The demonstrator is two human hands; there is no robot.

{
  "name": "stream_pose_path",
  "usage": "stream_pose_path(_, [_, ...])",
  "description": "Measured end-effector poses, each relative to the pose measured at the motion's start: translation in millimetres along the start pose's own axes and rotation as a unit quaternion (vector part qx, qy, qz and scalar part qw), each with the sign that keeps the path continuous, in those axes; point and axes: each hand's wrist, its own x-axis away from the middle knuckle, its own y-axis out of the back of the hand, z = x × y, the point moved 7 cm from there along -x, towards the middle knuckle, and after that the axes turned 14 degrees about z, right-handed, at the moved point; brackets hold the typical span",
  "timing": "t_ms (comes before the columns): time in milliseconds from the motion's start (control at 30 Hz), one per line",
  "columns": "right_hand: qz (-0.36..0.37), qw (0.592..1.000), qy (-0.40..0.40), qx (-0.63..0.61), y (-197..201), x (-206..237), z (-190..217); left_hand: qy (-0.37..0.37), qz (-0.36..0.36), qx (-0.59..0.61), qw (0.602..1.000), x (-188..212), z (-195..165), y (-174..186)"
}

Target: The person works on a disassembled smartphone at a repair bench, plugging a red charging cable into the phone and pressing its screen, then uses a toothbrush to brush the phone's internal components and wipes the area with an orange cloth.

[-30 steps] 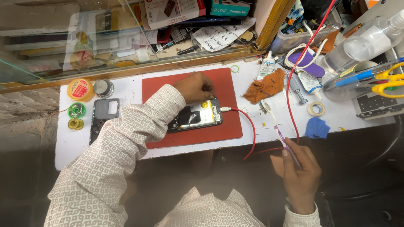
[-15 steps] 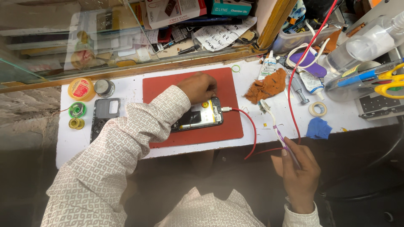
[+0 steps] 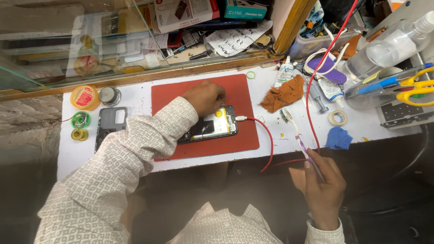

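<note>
Head view, left hand (image 3: 205, 96): fingers pressing the opened phone (image 3: 210, 128) flat at the red mat's (image 3: 172, 97) middle.
Right hand (image 3: 322, 186): closed around a toothbrush (image 3: 300, 141), bristles raised over the desk's (image 3: 271, 140) front edge.

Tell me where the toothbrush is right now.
In the head view, the toothbrush is held in the right hand, right of the red mat, bristles near the orange cloth.

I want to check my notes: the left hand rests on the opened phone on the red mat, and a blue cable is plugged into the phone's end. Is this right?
Not quite: the cable plugged into the opened phone is red with a white plug, not blue, as the head view shows. The rest holds: the left hand rests on the phone on the red rectangular mat.
</note>
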Motion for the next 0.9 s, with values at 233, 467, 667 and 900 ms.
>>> stream_pose_path(233, [0.018,1.0,0.006,-0.023,-11.3,-3.4,0.8,-0.033,-0.026,-0.004,0.999,-12.9,-10.1,-3.9])
stream_pose_path(467, [0.023,0.999,-0.005,-0.026,-13.5,-7.0,-2.5,-0.017,-0.127,0.019,0.992,28.5,29.5,10.6])
stream_pose_path(667, [0.078,0.994,0.061,-0.056,-33.2,-20.4,21.7,-0.009,-0.31,0.084,0.947,130.8,55.6,9.2])
stream_pose_path(900, [0.174,0.962,0.183,0.099,-74.2,-74.2,68.9,-0.08,-0.331,0.087,0.936,178.2,36.9,-24.1])
